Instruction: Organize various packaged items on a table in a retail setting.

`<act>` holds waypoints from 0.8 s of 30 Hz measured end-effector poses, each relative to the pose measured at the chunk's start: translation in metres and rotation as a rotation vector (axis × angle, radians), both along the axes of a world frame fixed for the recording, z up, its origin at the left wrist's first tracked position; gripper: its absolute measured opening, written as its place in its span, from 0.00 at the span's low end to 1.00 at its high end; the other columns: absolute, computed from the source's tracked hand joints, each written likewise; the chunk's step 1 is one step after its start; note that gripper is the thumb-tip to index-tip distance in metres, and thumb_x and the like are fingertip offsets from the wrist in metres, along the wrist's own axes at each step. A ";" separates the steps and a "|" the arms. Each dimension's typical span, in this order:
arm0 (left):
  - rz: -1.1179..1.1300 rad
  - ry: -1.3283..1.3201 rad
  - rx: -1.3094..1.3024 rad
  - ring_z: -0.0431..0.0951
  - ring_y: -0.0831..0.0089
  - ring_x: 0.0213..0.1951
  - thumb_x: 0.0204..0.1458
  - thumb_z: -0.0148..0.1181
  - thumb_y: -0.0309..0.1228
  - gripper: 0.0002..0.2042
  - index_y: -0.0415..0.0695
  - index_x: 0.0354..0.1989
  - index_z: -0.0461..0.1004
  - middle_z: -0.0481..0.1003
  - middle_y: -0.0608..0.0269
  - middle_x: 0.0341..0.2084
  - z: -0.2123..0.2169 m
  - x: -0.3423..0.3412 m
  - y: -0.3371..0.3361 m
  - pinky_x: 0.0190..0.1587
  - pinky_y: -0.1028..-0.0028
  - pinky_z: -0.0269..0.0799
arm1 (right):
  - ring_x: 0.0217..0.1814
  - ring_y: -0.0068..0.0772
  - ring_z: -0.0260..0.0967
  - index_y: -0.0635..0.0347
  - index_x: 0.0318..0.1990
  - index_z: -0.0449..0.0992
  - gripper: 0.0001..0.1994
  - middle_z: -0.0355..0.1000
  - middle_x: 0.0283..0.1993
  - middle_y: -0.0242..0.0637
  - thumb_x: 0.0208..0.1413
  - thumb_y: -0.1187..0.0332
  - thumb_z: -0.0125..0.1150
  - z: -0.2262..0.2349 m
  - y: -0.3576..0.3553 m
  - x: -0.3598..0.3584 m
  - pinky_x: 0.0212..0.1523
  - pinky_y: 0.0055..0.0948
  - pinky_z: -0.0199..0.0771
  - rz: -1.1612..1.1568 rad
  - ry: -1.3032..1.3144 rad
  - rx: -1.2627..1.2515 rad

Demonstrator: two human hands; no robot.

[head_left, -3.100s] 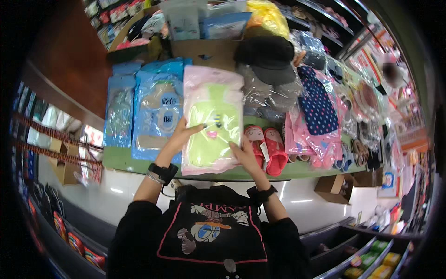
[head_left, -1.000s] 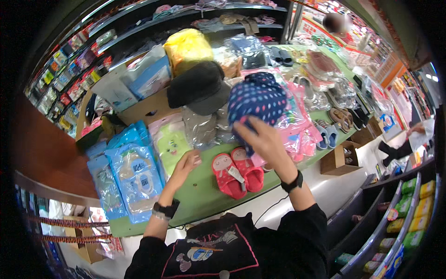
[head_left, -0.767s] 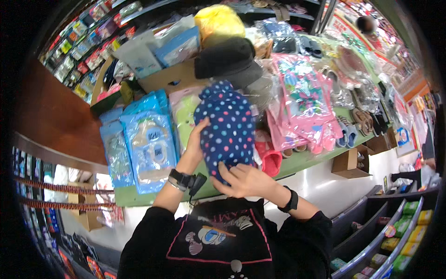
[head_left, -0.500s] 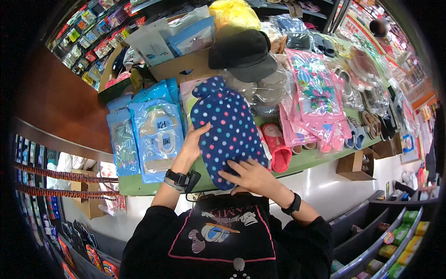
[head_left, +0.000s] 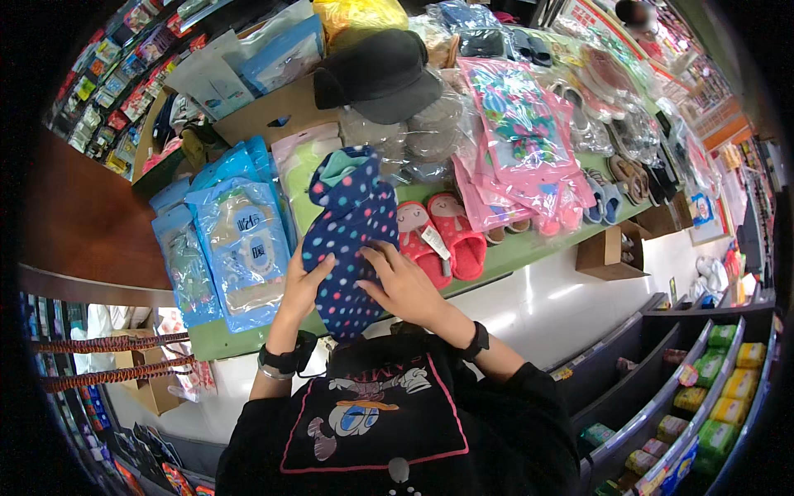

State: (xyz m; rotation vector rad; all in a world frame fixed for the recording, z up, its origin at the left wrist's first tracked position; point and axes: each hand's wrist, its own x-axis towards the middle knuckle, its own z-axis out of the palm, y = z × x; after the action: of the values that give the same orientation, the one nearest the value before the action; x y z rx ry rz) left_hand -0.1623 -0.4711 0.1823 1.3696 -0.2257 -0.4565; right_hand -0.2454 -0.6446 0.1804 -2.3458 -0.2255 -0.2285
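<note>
A navy hot water bottle cover (head_left: pixel 351 223) with coloured polka dots stands tilted in front of my body, its teal-lined neck pointing away from me. My left hand (head_left: pixel 304 281) grips its left edge, with the thumb on the front and the other fingers mostly hidden behind. Across the lower right of its front lies my right hand (head_left: pixel 405 285), fingers apart and touching the fabric. Just right of the cover, a pair of red slippers (head_left: pixel 442 240) with a white tag rests on the green table (head_left: pixel 496 260).
Blue-bagged items (head_left: pixel 244 248) lie at the left of the table. A black cap (head_left: pixel 380 78) sits at the back on bagged grey goods. Pink packages (head_left: pixel 525 140) and more slippers fill the right side. Dark shelf bins (head_left: pixel 645 397) stand at lower right.
The cover has turned and looks narrower, and its teal neck lining now shows. My right hand has moved from its lower corner up onto its front. The whole view has shifted.
</note>
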 end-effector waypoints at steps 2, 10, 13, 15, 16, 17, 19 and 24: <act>0.032 -0.027 0.026 0.67 0.80 0.42 0.48 0.55 0.23 0.23 0.37 0.54 0.59 0.68 0.64 0.42 -0.006 -0.003 0.001 0.45 0.79 0.64 | 0.52 0.53 0.59 0.62 0.56 0.56 0.28 0.55 0.55 0.50 0.49 0.61 0.56 0.006 0.000 -0.002 0.47 0.39 0.65 0.007 0.010 0.076; 0.016 -0.169 0.208 0.66 0.78 0.45 0.49 0.56 0.27 0.24 0.35 0.54 0.59 0.68 0.61 0.44 0.000 -0.015 0.005 0.50 0.77 0.60 | 0.56 0.56 0.55 0.67 0.55 0.54 0.32 0.52 0.56 0.56 0.46 0.60 0.59 0.001 0.001 -0.002 0.53 0.41 0.59 0.015 -0.087 0.089; -0.086 -0.180 0.134 0.66 0.79 0.44 0.50 0.55 0.27 0.23 0.35 0.54 0.59 0.69 0.63 0.42 0.008 -0.017 0.015 0.49 0.77 0.61 | 0.61 0.50 0.49 0.70 0.56 0.51 0.37 0.50 0.57 0.55 0.42 0.63 0.65 0.000 -0.015 0.004 0.58 0.39 0.52 -0.221 -0.181 0.056; -0.178 -0.063 0.067 0.65 0.79 0.44 0.50 0.55 0.27 0.22 0.35 0.54 0.59 0.69 0.64 0.42 0.017 -0.020 0.021 0.50 0.76 0.60 | 0.59 0.39 0.53 0.69 0.57 0.51 0.35 0.54 0.56 0.46 0.43 0.67 0.64 -0.031 -0.034 0.012 0.57 0.35 0.54 -0.238 -0.119 0.598; -0.172 -0.068 0.060 0.65 0.79 0.44 0.50 0.55 0.27 0.22 0.35 0.54 0.59 0.69 0.64 0.42 0.020 -0.019 0.020 0.50 0.76 0.60 | 0.56 0.33 0.55 0.68 0.57 0.52 0.34 0.57 0.54 0.41 0.44 0.69 0.63 -0.032 -0.043 0.010 0.56 0.32 0.55 -0.194 0.076 0.842; -0.252 -0.043 0.088 0.65 0.80 0.44 0.51 0.54 0.28 0.23 0.35 0.55 0.58 0.68 0.64 0.43 0.023 -0.018 0.018 0.49 0.76 0.60 | 0.54 0.28 0.56 0.67 0.57 0.52 0.33 0.59 0.52 0.36 0.44 0.71 0.62 -0.033 -0.049 0.007 0.55 0.29 0.56 -0.148 0.278 1.080; -0.330 -0.024 0.113 0.64 0.80 0.44 0.51 0.53 0.28 0.23 0.35 0.55 0.57 0.67 0.63 0.44 0.030 -0.015 0.010 0.49 0.77 0.61 | 0.49 0.23 0.58 0.66 0.56 0.56 0.29 0.63 0.48 0.31 0.46 0.71 0.60 -0.031 -0.052 0.006 0.53 0.25 0.58 -0.125 0.186 1.024; -0.308 -0.255 0.031 0.66 0.73 0.49 0.55 0.48 0.30 0.24 0.43 0.60 0.50 0.63 0.56 0.49 0.047 -0.002 -0.017 0.49 0.74 0.63 | 0.46 0.26 0.61 0.67 0.53 0.59 0.26 0.64 0.46 0.34 0.48 0.69 0.59 0.005 -0.115 0.022 0.50 0.26 0.60 -0.418 -0.149 0.767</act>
State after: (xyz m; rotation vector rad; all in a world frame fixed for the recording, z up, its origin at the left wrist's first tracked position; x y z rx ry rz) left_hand -0.1646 -0.4881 0.2290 1.4286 -0.6467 -0.5410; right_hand -0.2238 -0.7594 0.1857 -1.5865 0.2534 -0.5802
